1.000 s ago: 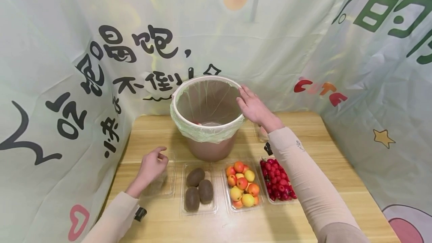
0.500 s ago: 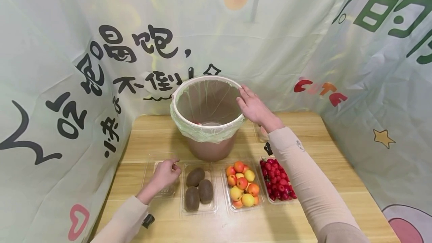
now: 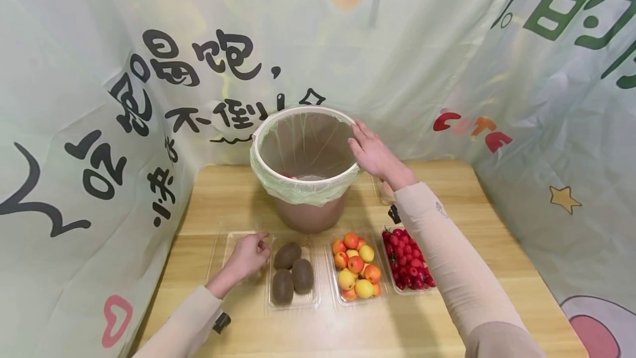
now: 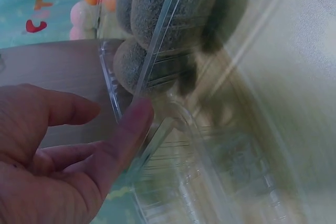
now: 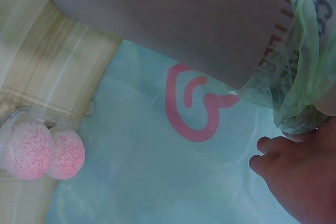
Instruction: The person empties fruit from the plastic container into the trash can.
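My right hand [image 3: 366, 147] lies with straight fingers on the right rim of a brown bin [image 3: 309, 215] lined with a thin green bag [image 3: 298, 192]. In the right wrist view the bin wall [image 5: 173, 19] and the bag [image 5: 302, 77] fill the top, with my right hand [image 5: 294, 166] at the lower right. My left hand [image 3: 252, 248] rests, loosely curled, on a clear plastic lid [image 3: 229, 247] beside the kiwi tray [image 3: 292, 275]. In the left wrist view my index fingertip [image 4: 137, 116] touches the clear lid's edge [image 4: 157, 61], with the kiwis [image 4: 152, 14] just behind it.
A tray of apricots [image 3: 355, 266] and a tray of red cherries [image 3: 408, 265] stand right of the kiwis, along the wooden table [image 3: 497, 247]. Two pink balls in a clear container [image 5: 44, 150] sit behind the bin. Printed cloth [image 3: 74, 126] walls in the table.
My left hand moved right and slightly forward, from the empty clear tray to its edge next to the kiwi tray. The right hand stayed on the bin rim.
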### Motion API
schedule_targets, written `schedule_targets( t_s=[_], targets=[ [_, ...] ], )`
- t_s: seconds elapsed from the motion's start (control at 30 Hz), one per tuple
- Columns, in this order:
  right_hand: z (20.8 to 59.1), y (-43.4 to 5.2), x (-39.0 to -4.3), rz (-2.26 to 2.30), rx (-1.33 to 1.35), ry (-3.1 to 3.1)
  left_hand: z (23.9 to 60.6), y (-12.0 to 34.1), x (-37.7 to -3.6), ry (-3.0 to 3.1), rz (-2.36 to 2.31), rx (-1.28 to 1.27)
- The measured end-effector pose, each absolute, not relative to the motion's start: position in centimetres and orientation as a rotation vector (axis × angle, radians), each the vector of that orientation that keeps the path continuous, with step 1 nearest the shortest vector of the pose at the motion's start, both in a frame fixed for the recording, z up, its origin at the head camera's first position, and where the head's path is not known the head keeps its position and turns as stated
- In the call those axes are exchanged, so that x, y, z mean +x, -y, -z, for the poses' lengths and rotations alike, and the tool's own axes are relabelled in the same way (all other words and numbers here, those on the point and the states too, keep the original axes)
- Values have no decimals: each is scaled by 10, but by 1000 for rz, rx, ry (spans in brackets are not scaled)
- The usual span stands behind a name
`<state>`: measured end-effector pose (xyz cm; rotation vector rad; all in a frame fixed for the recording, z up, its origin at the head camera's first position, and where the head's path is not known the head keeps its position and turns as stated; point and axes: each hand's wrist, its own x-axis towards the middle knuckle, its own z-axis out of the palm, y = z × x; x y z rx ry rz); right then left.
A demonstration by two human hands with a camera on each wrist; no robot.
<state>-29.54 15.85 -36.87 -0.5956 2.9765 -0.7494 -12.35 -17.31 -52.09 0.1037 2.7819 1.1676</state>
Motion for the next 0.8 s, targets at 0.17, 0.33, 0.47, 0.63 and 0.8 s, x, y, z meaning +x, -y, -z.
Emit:
schedule_targets(
  t_s=[0.17,0.33,0.47,0.63,0.8],
  targets=[
    [365,-160,-298,740,-591,-2988,524,171,-125,-2755,-1202,90],
    [365,-160,-299,730,-591,-2990,529,167,-121,-2750,-1220,112],
    [365,-160,-298,730,-593,-2986,533,165,-117,-2718,-1229,95],
    [367,-160,-298,733,-590,-2984,538,162,-114,-2691,-1235,91],
    [368,-160,-297,747,-591,-2977,543,159,-109,-2682,-1222,74]
  ],
)
